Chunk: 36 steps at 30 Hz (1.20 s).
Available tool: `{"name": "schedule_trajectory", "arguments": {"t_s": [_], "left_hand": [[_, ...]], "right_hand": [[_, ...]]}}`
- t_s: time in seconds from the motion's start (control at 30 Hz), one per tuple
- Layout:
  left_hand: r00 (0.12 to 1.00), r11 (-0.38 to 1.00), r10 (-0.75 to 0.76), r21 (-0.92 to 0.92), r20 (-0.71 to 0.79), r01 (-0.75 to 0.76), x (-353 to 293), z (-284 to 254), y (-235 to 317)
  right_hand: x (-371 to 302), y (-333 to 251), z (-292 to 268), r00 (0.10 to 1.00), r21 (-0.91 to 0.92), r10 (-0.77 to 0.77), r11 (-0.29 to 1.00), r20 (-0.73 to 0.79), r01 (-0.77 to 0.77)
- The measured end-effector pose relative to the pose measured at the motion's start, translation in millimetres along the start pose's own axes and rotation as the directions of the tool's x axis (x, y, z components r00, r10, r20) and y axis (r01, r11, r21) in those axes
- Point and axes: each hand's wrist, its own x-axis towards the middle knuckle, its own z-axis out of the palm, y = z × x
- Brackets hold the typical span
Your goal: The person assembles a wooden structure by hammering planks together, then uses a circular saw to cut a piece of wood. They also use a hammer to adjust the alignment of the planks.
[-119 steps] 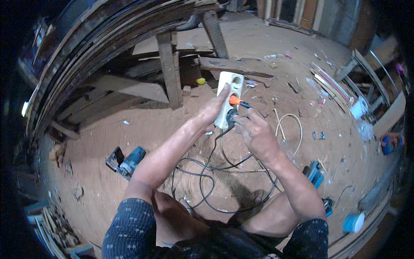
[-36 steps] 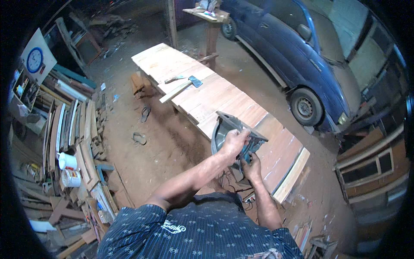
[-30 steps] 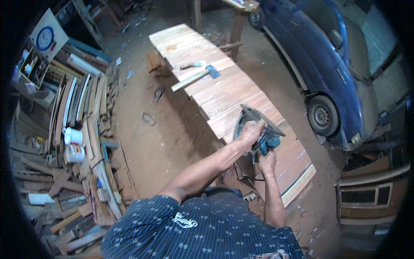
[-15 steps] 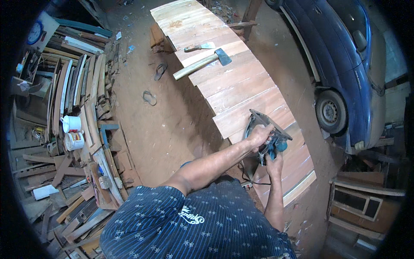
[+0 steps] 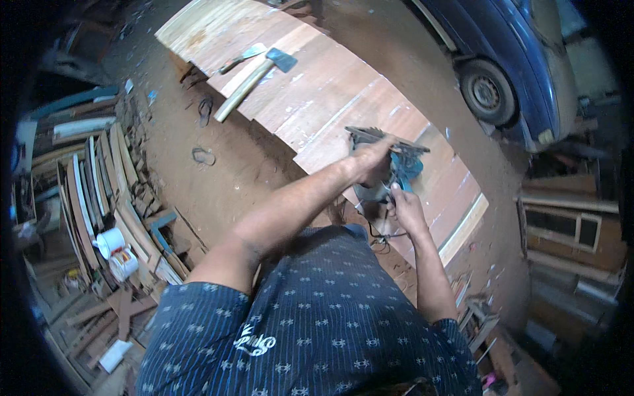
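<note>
Nearest, a dark blue woven shirt (image 5: pixel 330 317) with fine stripes and pale motifs fills the lower view. Past it, the person's right hand (image 5: pixel 407 210) has its fingers curled in on the lower end of a circular saw (image 5: pixel 407 169), though the exact part it grips is hidden. The left hand (image 5: pixel 371 162), blurred, is closed over the saw beside its base plate, its fingertips hard to make out. The saw is raised above the near part of a long tabletop of boards (image 5: pixel 340 99), its flat dark plate tilted up and its rounded teal housing beneath; no cut appears to be under way. The boards already lie edge to edge, smooth and pinkish-brown nearby, paler and grainier at the far end, with whitish smears along several seams. Their left ends remain stepped and uneven. Farther along rest a hatchet-like tool (image 5: pixel 282 60) with a straight wooden handle and a flat-bladed putty knife (image 5: pixel 254 51), neither touched by a hand. Beyond the left side, worn sandals (image 5: pixel 203 156) lie on dusty ground, with rough, splintered planks (image 5: pixel 86 188) stacked farther out. Top right stands a glossy blue car (image 5: pixel 508 46).
</note>
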Motion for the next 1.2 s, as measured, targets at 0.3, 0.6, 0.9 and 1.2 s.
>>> {"name": "schedule_trajectory", "arguments": {"t_s": [0.3, 0.6, 0.9, 1.2], "left_hand": [[0.955, 0.967, -0.053, -0.223, 0.293, 0.122, -1, 12, -20], [0.984, 0.914, 0.008, -0.401, 0.178, 0.065, 7, 26, -30], [0.995, 0.915, -0.102, -0.394, -0.015, 0.087, 1, 39, -27], [0.998, 0.918, -0.035, -0.397, -0.061, 0.008, 25, 21, -50]], "right_hand": [[14, 3, -15, 0.849, 0.416, 0.235, 0.79, 0.473, -0.45], [-7, 0, -8, 0.921, -0.647, -0.386, 0.69, 0.05, 0.324], [-26, -11, -6, 0.869, -0.66, -0.495, 0.66, -0.021, 0.36], [-30, -4, -9, 0.703, -0.83, -0.697, 0.303, 0.143, 0.469]]}}
